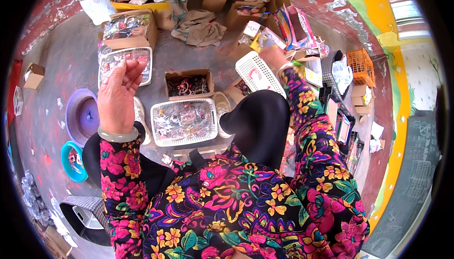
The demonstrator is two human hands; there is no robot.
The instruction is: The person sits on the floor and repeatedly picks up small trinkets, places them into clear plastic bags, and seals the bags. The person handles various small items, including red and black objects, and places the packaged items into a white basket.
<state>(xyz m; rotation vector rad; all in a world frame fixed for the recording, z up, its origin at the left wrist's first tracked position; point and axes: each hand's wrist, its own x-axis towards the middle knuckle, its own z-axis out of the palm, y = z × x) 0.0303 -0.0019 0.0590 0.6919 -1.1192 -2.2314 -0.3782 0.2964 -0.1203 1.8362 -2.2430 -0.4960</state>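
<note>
My left hand [119, 99] is raised at left, a pale bangle on its wrist. Its fingers are loosely bent, and nothing shows in them. Behind it stands a white basket [148, 80] of small clear-wrapped packets. To the right, my right hand [274, 59] is slightly blurred at the upper right rim of a tilted white plastic basket [246, 63]. Its fingers appear closed on that rim, though partly hidden. Between my feet sits another white basket [184, 142] full of wrapped trinkets. Just beyond is an open cardboard box [176, 96] of dark and pink small items.
At left stand a purple basin [75, 110] and a turquoise basin [65, 162]. Filled boxes [147, 31] and a brown sack [198, 28] lie at the back. An orange crate [362, 67] and a dark basket [329, 70] line the right side.
</note>
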